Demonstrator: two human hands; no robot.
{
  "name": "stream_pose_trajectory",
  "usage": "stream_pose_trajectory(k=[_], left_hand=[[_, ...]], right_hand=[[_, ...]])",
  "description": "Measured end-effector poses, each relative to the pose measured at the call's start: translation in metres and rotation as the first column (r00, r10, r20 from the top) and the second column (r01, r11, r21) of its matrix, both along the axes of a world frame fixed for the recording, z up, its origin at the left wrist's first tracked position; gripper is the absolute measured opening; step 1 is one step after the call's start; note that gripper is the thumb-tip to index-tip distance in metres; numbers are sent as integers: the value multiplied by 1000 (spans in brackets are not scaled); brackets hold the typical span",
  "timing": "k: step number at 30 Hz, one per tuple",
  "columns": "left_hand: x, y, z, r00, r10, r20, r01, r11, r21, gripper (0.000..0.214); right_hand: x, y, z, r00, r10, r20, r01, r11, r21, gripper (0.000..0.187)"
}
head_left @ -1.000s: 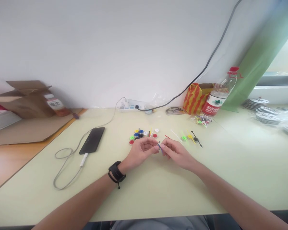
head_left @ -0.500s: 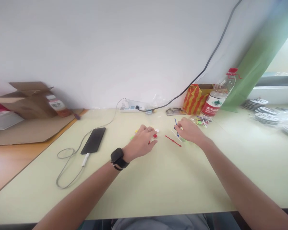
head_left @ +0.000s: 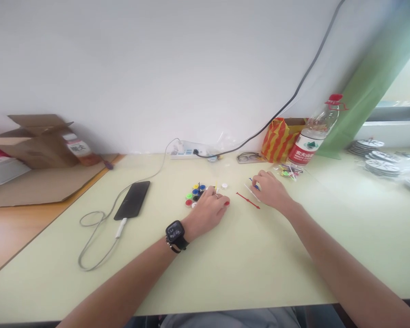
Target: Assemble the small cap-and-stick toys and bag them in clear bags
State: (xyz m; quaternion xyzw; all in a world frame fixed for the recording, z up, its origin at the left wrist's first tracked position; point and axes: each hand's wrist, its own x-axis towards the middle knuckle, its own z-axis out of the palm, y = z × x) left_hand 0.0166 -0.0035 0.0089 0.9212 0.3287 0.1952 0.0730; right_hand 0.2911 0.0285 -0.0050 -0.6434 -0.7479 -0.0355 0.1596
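My left hand (head_left: 210,210) is low over the table, its thumb and fingers closed at a small red round cap (head_left: 227,203). Partly behind that hand sits a cluster of small round caps: yellow, blue, a green cap (head_left: 189,196), black, white and a red cap (head_left: 188,203). A lone white cap (head_left: 224,186) lies beyond the fingers. My right hand (head_left: 269,190) has its fingers bent down and closed over a thin blue arrow-like stick (head_left: 256,186), which they partly hide. Touching or near the fingers is a white stick (head_left: 252,192); a red arrow-like stick (head_left: 248,200) lies between the hands.
At left are a phone (head_left: 132,200) on a looped cable, a cardboard box (head_left: 43,146) and a drink bottle (head_left: 80,149). Along the wall stand a power strip (head_left: 187,151), glasses (head_left: 248,157), a striped bag (head_left: 276,140) and a large water bottle (head_left: 307,141). Stacked discs (head_left: 382,167) are at right.
My left hand has moved slightly right and toward me, with the red cap at its fingertips, uncovering the cap cluster. My right hand has shifted slightly right, and the blue stick is more covered.
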Motion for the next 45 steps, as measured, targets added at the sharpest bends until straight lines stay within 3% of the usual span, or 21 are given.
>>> stream_pose_trajectory(k=[9, 16, 21, 27, 32, 37, 41, 45], left_hand=[[-1, 2, -3, 998, -42, 50, 44, 999, -31, 17], [-1, 0, 2, 999, -14, 50, 18, 997, -71, 10], [-2, -1, 4, 999, 17, 37, -14, 997, -71, 5], [0, -4, 1, 996, -94, 7, 95, 995, -20, 29], [4, -10, -1, 990, -104, -97, 108, 994, 32, 33], [4, -12, 0, 988, -135, -80, 136, 991, 7, 35], [3, -13, 4, 973, -224, -49, 221, 974, -58, 35], [3, -14, 8, 966, -255, -36, 251, 964, -88, 34]], right_hand=[[-7, -4, 3, 995, 89, 39, -85, 991, -106, 22], [-32, -18, 6, 975, 207, -87, -217, 966, -139, 14], [-43, -25, 9, 963, 215, -163, -243, 953, -178, 11], [-43, -25, 8, 960, 232, -155, -259, 948, -186, 22], [-48, -22, 0, 967, 140, -211, -172, 976, -138, 18], [-54, -17, -10, 942, 19, -336, -64, 990, -123, 17], [-52, -13, -16, 881, 116, -458, -193, 973, -125, 23], [-50, -11, -19, 751, 249, -612, -375, 923, -85, 35]])
